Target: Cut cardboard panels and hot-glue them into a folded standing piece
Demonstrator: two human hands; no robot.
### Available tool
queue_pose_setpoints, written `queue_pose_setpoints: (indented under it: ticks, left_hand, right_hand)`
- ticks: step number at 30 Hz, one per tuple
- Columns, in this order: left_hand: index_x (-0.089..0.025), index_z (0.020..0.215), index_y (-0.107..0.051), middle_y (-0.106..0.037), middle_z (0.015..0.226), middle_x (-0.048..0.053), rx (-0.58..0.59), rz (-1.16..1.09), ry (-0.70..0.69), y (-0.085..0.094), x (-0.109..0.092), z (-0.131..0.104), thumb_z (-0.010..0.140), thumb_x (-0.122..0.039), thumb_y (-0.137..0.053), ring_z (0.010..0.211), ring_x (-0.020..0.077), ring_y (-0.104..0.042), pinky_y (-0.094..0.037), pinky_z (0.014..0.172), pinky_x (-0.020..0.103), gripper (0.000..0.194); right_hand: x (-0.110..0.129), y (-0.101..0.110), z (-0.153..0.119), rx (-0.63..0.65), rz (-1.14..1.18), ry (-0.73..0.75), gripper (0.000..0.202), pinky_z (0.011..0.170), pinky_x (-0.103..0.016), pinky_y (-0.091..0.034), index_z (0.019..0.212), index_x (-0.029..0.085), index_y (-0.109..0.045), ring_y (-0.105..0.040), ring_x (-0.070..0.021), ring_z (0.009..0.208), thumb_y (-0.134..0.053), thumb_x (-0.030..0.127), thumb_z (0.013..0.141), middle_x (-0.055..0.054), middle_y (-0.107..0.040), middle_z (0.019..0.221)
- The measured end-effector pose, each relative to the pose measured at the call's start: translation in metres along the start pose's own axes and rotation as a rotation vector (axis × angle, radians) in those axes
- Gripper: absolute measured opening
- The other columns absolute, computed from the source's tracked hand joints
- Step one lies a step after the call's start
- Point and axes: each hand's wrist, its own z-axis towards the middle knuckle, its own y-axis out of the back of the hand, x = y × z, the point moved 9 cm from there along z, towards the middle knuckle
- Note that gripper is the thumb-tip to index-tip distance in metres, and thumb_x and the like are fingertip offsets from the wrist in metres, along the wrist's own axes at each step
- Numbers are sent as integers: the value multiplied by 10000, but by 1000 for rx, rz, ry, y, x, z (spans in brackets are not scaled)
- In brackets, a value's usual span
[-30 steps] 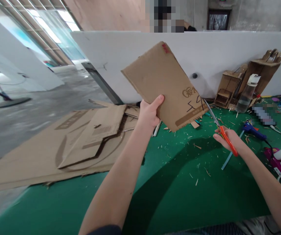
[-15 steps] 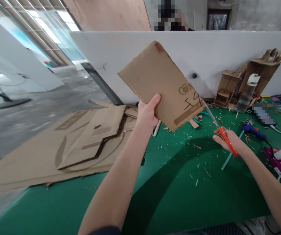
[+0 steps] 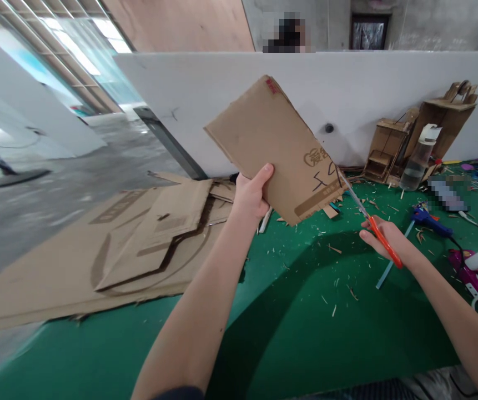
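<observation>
Now gripping cardboard [image 3: 278, 136] aloft in left hand [image 3: 252, 194] | holding orange-handled scissors [image 3: 381, 238] in right hand [image 3: 395, 236] | meeting cardboard's edge with blades [image 3: 356, 198] | above green table [image 3: 297, 339]

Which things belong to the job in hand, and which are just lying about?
In the job:
- cardboard piece, in the left hand
- orange-handled scissors, in the right hand

Apparently just about:
- blue glue gun
- water bottle
- loose cardboard at left
</observation>
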Motion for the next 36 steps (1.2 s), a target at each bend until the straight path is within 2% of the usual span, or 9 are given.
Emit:
queue_pose_setpoints:
  ticks: [7,14,22,28,36]
  left_hand:
    - [-197,953,-677,-732,1033,80,8,32,-28,0,-2,1,480,-398,-887,986,275,-683,-570,887,376,555]
    - [-227,931,-661,-719,1066,66,-40,20,-44,9,-2,4,496,-417,-874,1044,271,-662,-560,906,365,521]
    - [-241,947,-641,-711,1090,63,-31,24,-60,8,-5,4,510,-419,-870,1075,272,-648,-553,923,367,524]
    - [-232,939,-649,-714,1079,62,-37,27,-72,7,-7,4,512,-422,-868,1068,274,-652,-554,923,365,516]
    - [-224,942,-664,-721,1064,76,-17,45,-54,2,-2,1,506,-413,-871,1063,291,-657,-564,906,376,519]
  right_hand:
    - [-6,1,2,-56,-64,-70,345,712,-310,-472,1013,203,-565,-675,-242,824,-546,512,861,-83,-682,845]
    - [0,4,0,-54,12,-10,320,709,-316,-479,973,212,-592,-676,-249,863,-489,503,890,-95,-683,902]
    - [-2,2,0,-23,-11,-26,317,643,-314,-467,938,215,-584,-659,-221,694,-509,517,876,-70,-674,809]
    - [-4,-3,2,0,-38,-11,315,707,-330,-482,805,217,-542,-675,-238,782,-493,519,879,-77,-661,807]
    - [0,1,1,-25,3,-10,371,730,-349,-488,886,211,-562,-674,-272,890,-474,571,878,-95,-673,865]
